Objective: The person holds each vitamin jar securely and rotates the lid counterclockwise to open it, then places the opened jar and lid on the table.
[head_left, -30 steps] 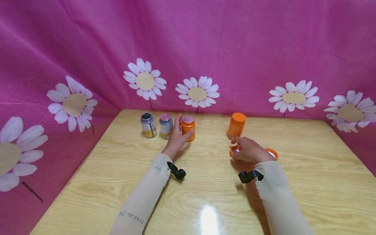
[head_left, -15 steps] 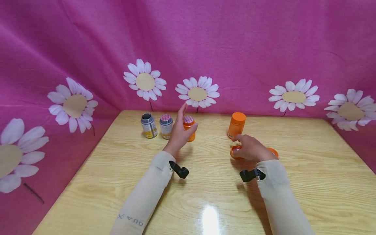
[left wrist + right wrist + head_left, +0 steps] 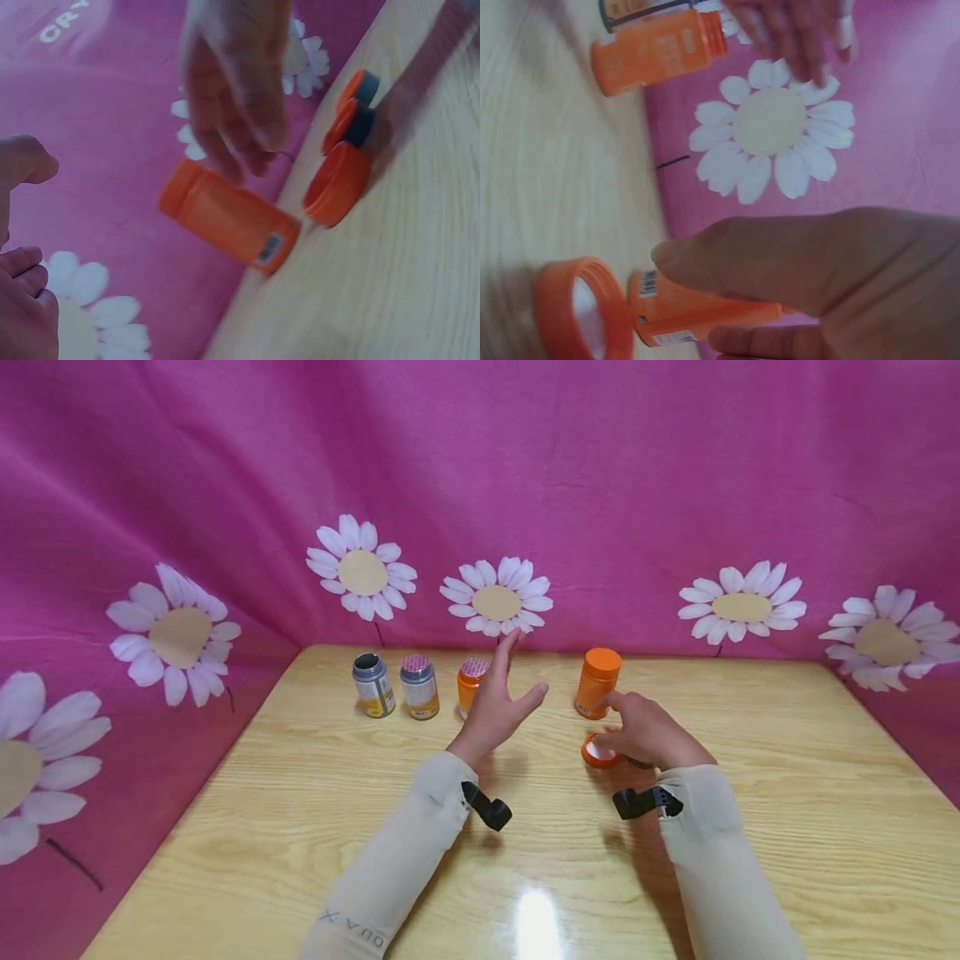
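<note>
My left hand (image 3: 498, 706) is in the air with fingers spread, holding nothing, in front of an orange bottle (image 3: 468, 681) with a pink patterned seal. Left of it stand a grey bottle (image 3: 419, 689) with the same seal and a grey bottle (image 3: 374, 685) with a dark open mouth. My right hand (image 3: 652, 733) hovers empty, fingers loosely bent, over an upturned orange lid (image 3: 598, 753). Just behind that lid an orange bottle (image 3: 597, 681) stands with its cap on. The left wrist view shows the orange lid (image 3: 337, 184) in a row with two more lids (image 3: 349, 124).
The wooden table (image 3: 337, 810) meets a pink daisy-print cloth (image 3: 600, 485) at the back and sides. Small black wrist cameras (image 3: 491, 810) stick out from both sleeves.
My left hand has left the sealed orange bottle's side and moved right, its fingers spreading wider. The right hand has shifted only slightly near the lids. The bottles stand where they were.
</note>
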